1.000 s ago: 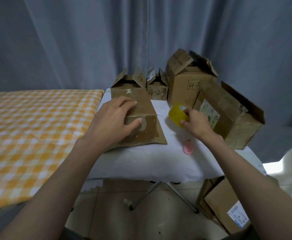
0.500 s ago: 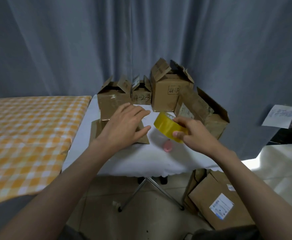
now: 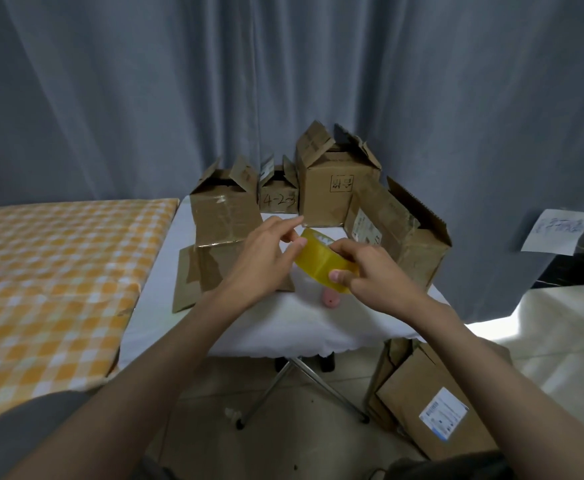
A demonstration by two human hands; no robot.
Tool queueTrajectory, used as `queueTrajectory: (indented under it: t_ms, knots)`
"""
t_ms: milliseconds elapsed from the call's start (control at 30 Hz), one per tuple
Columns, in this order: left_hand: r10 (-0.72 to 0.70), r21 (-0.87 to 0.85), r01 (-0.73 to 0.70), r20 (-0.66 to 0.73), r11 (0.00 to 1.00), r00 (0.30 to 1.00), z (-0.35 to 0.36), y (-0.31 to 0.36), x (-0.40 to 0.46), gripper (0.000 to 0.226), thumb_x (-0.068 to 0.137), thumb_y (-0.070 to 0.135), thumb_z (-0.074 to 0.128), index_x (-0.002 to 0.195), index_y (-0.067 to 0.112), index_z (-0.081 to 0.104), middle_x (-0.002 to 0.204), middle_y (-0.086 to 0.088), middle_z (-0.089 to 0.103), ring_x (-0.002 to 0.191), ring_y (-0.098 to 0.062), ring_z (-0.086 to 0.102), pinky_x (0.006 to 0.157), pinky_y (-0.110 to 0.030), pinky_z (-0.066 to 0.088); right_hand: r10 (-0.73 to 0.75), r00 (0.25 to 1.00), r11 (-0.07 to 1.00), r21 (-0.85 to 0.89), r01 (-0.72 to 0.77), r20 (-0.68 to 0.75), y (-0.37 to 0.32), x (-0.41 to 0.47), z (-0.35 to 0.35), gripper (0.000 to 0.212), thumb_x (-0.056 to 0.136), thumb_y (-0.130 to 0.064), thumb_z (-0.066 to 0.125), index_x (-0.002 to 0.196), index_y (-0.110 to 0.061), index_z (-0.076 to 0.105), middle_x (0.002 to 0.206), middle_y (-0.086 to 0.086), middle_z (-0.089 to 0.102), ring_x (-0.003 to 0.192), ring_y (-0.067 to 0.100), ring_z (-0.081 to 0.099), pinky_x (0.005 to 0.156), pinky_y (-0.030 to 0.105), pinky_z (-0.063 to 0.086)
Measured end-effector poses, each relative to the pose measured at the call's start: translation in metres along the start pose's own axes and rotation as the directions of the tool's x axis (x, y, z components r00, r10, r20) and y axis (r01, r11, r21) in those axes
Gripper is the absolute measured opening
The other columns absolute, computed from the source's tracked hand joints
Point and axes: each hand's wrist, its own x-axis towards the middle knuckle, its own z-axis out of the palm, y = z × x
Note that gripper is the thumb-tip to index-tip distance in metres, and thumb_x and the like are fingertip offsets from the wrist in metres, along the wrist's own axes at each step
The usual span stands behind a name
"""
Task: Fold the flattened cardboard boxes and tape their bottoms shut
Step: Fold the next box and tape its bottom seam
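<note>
Nearest the camera, forearms: two bare arms reach forward and meet above the front half of the bench.
Right hand [image 3: 373,271]: curled round the roll of tape [image 3: 321,261], thumb on the roll's outer face and fingers over its top edge; it holds the roll up off the bench.
Left hand [image 3: 263,265]: fingers fairly straight and together, thumb tip and fingertips touching the left rim of the roll; whether it pinches a loose end of tape cannot be told.
Roll of tape: yellowish and see-through, tilted, in the air between both hands, above the white cover.
Pink thing [image 3: 331,300]: small and round, on the bench just below the roll; what it is cannot be told.
Bench [image 3: 283,327]: small, covered in white cloth, on crossed metal legs.
Work box [image 3: 226,233]: cardboard, lying on the bench to the left behind the left hand, flaps spread flat on the cloth towards the camera.
Floor boxes [image 3: 429,403]: flattened cardboard leaning beside the bench on the right, one with a white label.
Folded boxes [image 3: 335,188]: several standing along the back and right of the bench with top flaps open, one marked "4-2".
Left side: a surface under an orange checked cloth [image 3: 48,278], touching the bench.
Far back: a grey curtain [image 3: 145,98]; a paper sheet [image 3: 557,232] hangs at the right.
</note>
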Motion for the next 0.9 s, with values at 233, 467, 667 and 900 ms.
queueTrajectory:
  t_ms: [233, 467, 667, 900]
  knots:
    - [-0.108, -0.145, 0.098, -0.064, 0.985, 0.992, -0.002, -0.003, 0.000, 0.032, 0.087, 0.000, 0.067, 0.114, 0.016, 0.068, 0.086, 0.002, 0.068, 0.084, -0.010, 0.063, 0.082, -0.024, 0.052, -0.043, 0.999, 0.999, -0.014, 0.043, 0.022, -0.001, -0.003, 0.000, 0.031, 0.091, -0.012, 0.067, 0.121, -0.017, 0.060, 0.100, 0.000, 0.061, 0.090, 0.018, 0.053, 0.066, 0.017, 0.036]
    - [-0.082, -0.111, 0.084, 0.017, 0.990, 0.996, -0.001, 0.007, -0.003, 0.029, 0.099, 0.004, 0.047, 0.127, 0.012, 0.051, 0.083, 0.008, 0.052, 0.076, -0.003, 0.051, 0.074, -0.029, 0.044, -0.013, 1.000, 0.999, 0.037, 0.012, 0.026, -0.001, -0.005, -0.005, 0.025, 0.093, -0.017, 0.065, 0.118, -0.019, 0.062, 0.096, -0.001, 0.064, 0.087, 0.017, 0.058, 0.070, 0.026, 0.042]
    - [-0.166, -0.148, 0.180, 0.104, 0.972, 0.981, -0.010, 0.016, -0.008, 0.022, 0.103, 0.015, 0.046, 0.124, 0.016, 0.051, 0.079, 0.009, 0.050, 0.064, 0.004, 0.048, 0.061, -0.014, 0.037, 0.085, 0.996, 0.996, 0.042, -0.085, 0.003, 0.002, -0.003, -0.013, 0.018, 0.096, -0.029, 0.062, 0.108, -0.015, 0.064, 0.094, 0.009, 0.066, 0.086, 0.024, 0.062, 0.070, 0.034, 0.046]
    - [-0.366, -0.323, 0.351, 0.017, 0.879, 0.931, -0.022, 0.011, 0.002, 0.011, 0.091, 0.023, 0.070, 0.094, 0.012, 0.068, 0.087, -0.003, 0.066, 0.073, -0.007, 0.055, 0.068, -0.020, 0.047, 0.147, 0.985, 0.917, 0.361, -0.171, 0.094, -0.008, -0.010, -0.018, 0.027, 0.096, -0.031, 0.064, 0.098, -0.005, 0.059, 0.063, -0.007, 0.066, 0.055, -0.001, 0.059, 0.048, 0.010, 0.039]
